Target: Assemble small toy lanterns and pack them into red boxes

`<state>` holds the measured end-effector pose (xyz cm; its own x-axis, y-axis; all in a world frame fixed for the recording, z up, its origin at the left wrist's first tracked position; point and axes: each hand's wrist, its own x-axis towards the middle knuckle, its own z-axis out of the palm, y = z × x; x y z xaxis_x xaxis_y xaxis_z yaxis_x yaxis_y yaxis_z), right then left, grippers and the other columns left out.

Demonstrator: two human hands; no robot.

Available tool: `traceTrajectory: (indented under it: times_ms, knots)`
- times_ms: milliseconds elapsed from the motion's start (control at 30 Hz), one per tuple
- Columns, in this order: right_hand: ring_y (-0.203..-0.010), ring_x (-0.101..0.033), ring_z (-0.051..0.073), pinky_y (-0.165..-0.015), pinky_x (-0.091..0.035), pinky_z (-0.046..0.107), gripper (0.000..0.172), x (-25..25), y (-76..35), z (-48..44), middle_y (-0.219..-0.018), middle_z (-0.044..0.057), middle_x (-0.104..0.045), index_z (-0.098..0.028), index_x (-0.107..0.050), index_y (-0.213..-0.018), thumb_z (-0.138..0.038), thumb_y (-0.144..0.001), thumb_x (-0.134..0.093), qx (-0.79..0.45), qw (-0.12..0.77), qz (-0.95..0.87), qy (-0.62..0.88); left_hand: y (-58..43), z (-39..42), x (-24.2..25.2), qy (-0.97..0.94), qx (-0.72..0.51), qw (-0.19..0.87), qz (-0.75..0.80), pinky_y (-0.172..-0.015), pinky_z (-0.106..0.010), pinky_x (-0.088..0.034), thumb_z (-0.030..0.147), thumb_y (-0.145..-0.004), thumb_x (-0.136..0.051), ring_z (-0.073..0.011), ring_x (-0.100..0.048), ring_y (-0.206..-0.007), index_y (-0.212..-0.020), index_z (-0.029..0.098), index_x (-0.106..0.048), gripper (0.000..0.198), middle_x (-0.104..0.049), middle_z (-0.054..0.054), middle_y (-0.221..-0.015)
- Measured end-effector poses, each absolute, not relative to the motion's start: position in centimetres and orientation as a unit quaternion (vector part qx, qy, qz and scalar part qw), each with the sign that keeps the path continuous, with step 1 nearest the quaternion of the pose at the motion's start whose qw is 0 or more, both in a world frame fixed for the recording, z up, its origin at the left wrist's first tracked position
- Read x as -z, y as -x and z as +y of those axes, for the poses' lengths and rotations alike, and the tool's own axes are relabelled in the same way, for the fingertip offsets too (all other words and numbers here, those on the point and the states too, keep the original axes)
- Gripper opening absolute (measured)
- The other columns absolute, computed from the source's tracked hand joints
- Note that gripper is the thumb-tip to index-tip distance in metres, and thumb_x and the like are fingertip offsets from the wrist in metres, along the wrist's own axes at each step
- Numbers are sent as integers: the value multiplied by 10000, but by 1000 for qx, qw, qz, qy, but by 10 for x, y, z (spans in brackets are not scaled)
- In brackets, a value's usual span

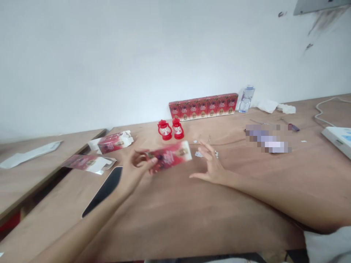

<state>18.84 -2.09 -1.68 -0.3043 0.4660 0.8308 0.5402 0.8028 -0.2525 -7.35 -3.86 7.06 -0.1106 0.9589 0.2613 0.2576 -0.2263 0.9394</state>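
My left hand (139, 162) grips one end of a red and white printed carton (172, 157), held above the wooden table with its pale end pointing right. The carton looks flat and is slightly blurred. To its right, my right hand (210, 164) is raised with fingers spread and nothing in it, apart from the carton. Two small red toy lanterns (165, 130) stand upright side by side behind the carton. Two more cartons, an opened one (112, 142) and a flattened-looking one (87, 162), lie on the left.
Several closed red boxes (203, 107) stand in a row along the wall, beside a clear bottle (246, 99). Crumpled tissue (267, 106) lies further right. A dark mat (102, 193) rests under my left forearm. A white box (340, 138) sits at the right edge.
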Motion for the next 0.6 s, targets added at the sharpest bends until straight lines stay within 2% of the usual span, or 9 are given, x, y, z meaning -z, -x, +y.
traceTrajectory:
  times_ms: [100,200,400,600]
  knots:
    - [-1265,-416,313,-986,-424,506,919,18,-187,-23,-1357,154,-405,-261,-102,-1441,-327,-730,-681,31,450,-839,305,50,-49,-50,-597,-462,402,518,-573,-326,-536,393,-546,-786,-220,-645,-758,-860,255,-585,398,-658,-46,-871]
    - [-1176,-494,283,-961,-458,462,806,17,-187,-24,-1250,136,-507,-230,-194,-1441,-195,-744,-599,23,424,-849,315,44,-43,-33,-599,-473,420,491,-683,-355,-546,409,-602,-756,-220,-645,-838,-889,256,-578,371,-657,-54,-988]
    - [-1235,-447,279,-1018,-417,463,689,15,-187,-26,-1269,122,-475,-254,-312,-1397,-154,-760,-555,-9,430,-844,320,48,-40,-12,-598,-500,436,451,-812,-376,-524,409,-665,-726,-211,-630,-917,-965,249,-547,384,-632,-59,-1073]
    - [-1248,-441,266,-1030,-409,445,639,13,-190,-26,-1290,107,-440,-286,-336,-1366,-178,-780,-568,-55,437,-835,330,48,-46,-15,-594,-506,444,441,-817,-361,-520,424,-651,-739,-209,-630,-939,-938,255,-562,377,-619,-59,-1156]
